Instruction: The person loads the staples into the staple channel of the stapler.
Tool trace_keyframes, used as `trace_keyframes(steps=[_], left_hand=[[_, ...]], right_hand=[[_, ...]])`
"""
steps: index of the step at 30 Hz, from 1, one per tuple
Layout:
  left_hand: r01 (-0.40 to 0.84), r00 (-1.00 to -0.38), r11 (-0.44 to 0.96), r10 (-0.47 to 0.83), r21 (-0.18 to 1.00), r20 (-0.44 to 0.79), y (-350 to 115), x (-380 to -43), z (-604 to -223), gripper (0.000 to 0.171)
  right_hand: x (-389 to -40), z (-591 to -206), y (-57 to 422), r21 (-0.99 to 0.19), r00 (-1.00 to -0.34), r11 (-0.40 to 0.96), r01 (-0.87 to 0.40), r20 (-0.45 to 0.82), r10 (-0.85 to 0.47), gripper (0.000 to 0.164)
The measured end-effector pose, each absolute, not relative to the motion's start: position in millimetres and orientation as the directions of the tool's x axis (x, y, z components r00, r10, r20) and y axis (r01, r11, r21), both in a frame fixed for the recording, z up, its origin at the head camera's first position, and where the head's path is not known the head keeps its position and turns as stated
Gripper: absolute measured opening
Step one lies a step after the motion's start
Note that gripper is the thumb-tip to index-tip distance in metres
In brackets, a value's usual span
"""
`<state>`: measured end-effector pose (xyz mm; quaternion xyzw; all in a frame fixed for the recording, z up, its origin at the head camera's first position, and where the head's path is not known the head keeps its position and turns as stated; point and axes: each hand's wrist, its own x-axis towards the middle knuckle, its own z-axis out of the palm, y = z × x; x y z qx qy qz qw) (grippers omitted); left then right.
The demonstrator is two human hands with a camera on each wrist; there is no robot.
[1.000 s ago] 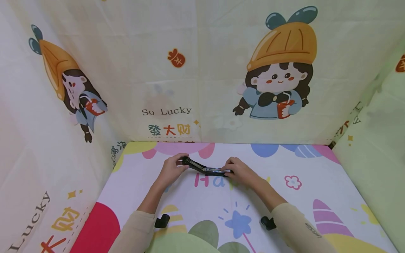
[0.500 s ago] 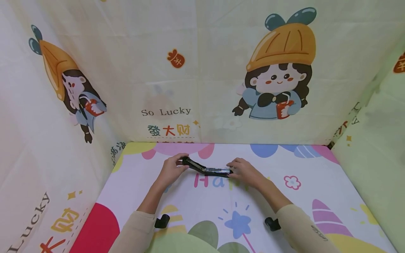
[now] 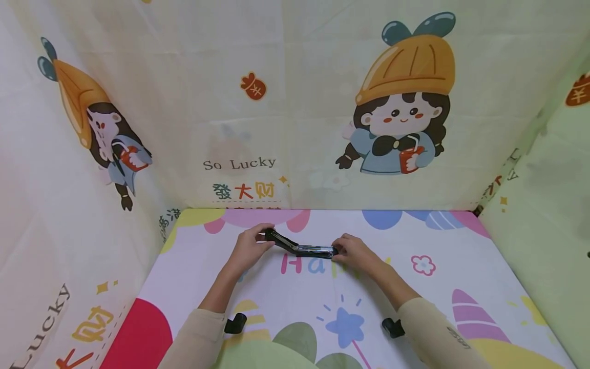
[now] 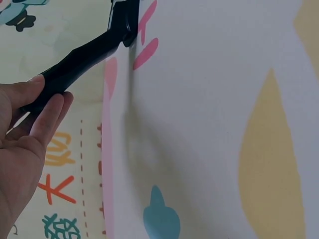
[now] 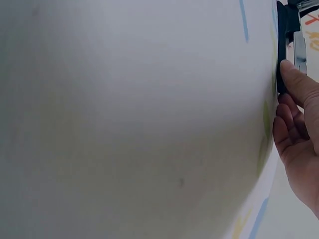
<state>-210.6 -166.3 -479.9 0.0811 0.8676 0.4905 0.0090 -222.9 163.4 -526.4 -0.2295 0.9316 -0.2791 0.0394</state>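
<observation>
Drawing back along a silver rail (image 3: 315,248), a person's right hand (image 3: 355,251) is now pinching the very end of a black stapler (image 3: 295,250), its fingers reaching less far over the metal than they were a second ago. The left hand (image 3: 249,250) is keeping its place at the opposite end. Both hands are grasping: the left is curling thumb and fingers around the tip of the raised section (image 3: 282,241), while the right is pressing its thumb along the black base (image 5: 282,50).

Stretching between the two hands near the far side of the bench (image 3: 184,271), the stapler is forming a shallow bend, its left part slanting upward and its right part running nearly level; whether it is touching the surface is hard to tell. Printed on the bench just in front of it, a pink letter H (image 3: 291,264) is showing. Beige sleeves (image 3: 195,341) are entering from the near edge, with black fittings (image 3: 236,323) jutting inward beside the cuffs. Between them, a printed blue star (image 3: 345,327) is decorating the bench. Behind, a cream cloth (image 3: 318,77) is hanging, bearing a cartoon figure (image 3: 403,115) in an orange hat.
</observation>
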Motion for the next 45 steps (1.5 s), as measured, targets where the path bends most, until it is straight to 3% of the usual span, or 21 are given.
trace_keyframes(steps=[21,45], left_hand=[[0.144,-0.982,0.468,0.18,0.872,0.066,-141,-215,-480,0.048],[0.257,-0.94,0.471,0.326,0.844,0.104,-103,-221,-481,0.044]], right_hand=[[-224,-530,164,-0.533,-0.891,0.739,-0.412,0.067,-0.448,0.03],[-225,-527,164,-0.555,-0.905,0.755,-0.349,-0.009,-0.425,0.032]])
